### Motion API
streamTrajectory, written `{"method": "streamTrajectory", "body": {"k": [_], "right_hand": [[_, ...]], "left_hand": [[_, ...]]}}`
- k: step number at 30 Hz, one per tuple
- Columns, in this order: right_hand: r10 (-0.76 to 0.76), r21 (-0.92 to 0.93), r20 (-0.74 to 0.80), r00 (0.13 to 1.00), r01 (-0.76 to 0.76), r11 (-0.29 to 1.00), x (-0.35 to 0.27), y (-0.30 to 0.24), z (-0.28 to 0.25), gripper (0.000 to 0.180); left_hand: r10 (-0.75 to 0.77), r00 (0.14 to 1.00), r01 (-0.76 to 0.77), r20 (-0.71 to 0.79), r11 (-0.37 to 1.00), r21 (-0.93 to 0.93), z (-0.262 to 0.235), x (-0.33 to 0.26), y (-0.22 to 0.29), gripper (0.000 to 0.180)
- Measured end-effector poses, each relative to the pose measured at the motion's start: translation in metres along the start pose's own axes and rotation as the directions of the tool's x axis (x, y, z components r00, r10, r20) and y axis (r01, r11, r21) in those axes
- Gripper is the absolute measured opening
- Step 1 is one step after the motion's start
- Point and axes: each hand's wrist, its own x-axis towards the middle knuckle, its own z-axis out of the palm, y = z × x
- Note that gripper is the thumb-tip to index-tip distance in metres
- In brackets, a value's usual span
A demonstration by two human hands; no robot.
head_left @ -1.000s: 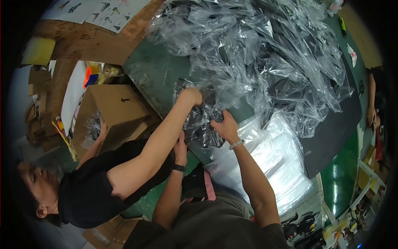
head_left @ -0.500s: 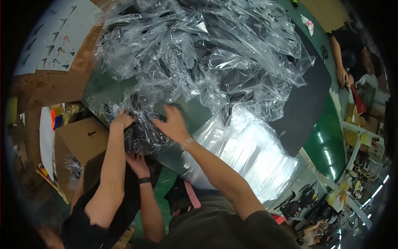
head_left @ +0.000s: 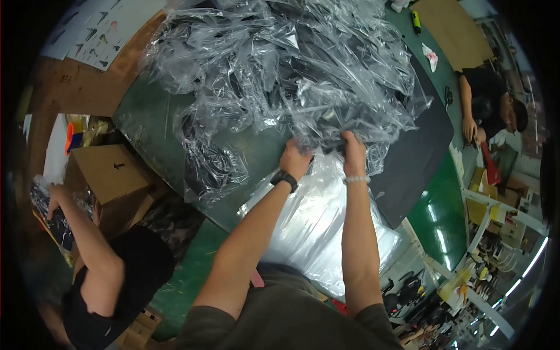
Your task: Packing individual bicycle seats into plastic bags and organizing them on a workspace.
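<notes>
My left hand (head_left: pixel 296 158), with a dark watch on its wrist, is closed on the near edge of a crinkled clear plastic bag (head_left: pixel 321 119). Level with it, my right hand (head_left: pixel 354 153), wearing a beaded bracelet, pinches the same bag farther right. Something dark shows through the film between them; its kind cannot be made out. Below both hands lies a stack of flat clear plastic bags (head_left: pixel 326 216), shiny with glare. Beyond them spreads a large heap of dark items in clear bags (head_left: pixel 233 64). One bagged dark bundle (head_left: pixel 213 166) rests at the table's left edge.
A co-worker's hand (head_left: pixel 55 195) holds a bagged dark item beside an open cardboard box (head_left: pixel 111 175) at left. A dark sheet (head_left: pixel 417 154) lies under the heap's right side. Scissors (head_left: pixel 448 98) and a yellow-green cutter (head_left: pixel 416 23) lie at far right. Another person sits there.
Both my hands have moved from the left bundle to the bag at the middle and taken hold of it. The co-worker's arm has swung away left to the box with a bagged item.
</notes>
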Motion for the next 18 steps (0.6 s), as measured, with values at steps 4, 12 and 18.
{"method": "streamTrajectory", "body": {"k": [4,12,18], "right_hand": [[0.076,-0.039,0.105,0.991,-0.073,0.997,-0.061,-0.003,-0.066,0.031],[0.027,-0.434,0.159,0.987,0.045,0.9,-0.138,0.096,-0.086,0.046],[-0.481,-0.633,0.444,0.756,0.645,0.429,-0.212,0.028,-0.065,0.072]], "left_hand": [[-0.14,0.99,0.138,0.02,0.988,0.063,-0.012,0.014,-0.008,0.061],[0.099,0.984,-0.108,0.146,0.993,0.056,-0.167,-0.079,-0.056,0.047],[-0.049,0.945,0.082,0.322,0.993,-0.088,-0.237,-0.174,-0.025,0.043]]}}
